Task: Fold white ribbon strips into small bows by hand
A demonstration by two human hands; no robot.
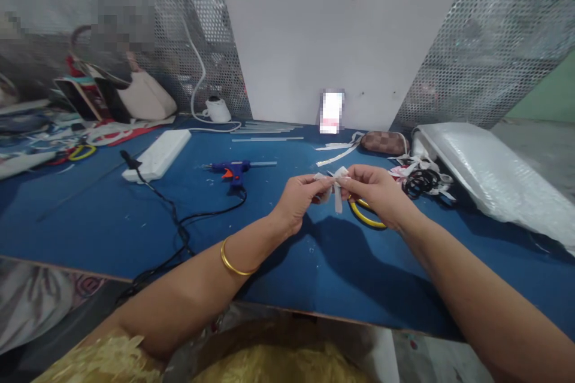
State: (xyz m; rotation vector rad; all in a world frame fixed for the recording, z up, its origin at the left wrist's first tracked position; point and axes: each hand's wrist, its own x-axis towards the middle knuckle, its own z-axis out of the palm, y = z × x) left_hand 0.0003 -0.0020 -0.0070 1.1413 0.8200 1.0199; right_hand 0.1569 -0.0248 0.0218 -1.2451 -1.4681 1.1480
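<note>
A small white ribbon piece [338, 198] is just right of the middle of the frame, held above the blue bench [287, 278] between the two hands. It is pale, soft and slightly sheer, folded into short loops, with one flat, narrow tail; the fingers hide part of the folds. The left hand [295, 200] has its fingers [318, 185] pinched on the left side of the ribbon, and the right hand [376, 188] has its thumb and fingers closed on the right side, the two sets of fingertips nearly meeting.

The bench's near edge runs across the lower part of the frame, and a stretch of blue surface lies between the forearms. A blue glue gun [236, 175] with an orange trigger lies left of the left hand, well apart from it. A yellow loop [371, 221] sits just below the right hand, partly covered by it. Loose white strips [335, 158] lie just above the hands, and a pile of black bands [420, 184] is right of the right hand. A plastic-wrapped package [494, 170] bounds the right side, and a white board [341, 42] stands along the back.

The ribbon's tail points toward the bottom of the frame, its long axis nearly upright there. The folds spread sideways; their exact facing cannot be told.
</note>
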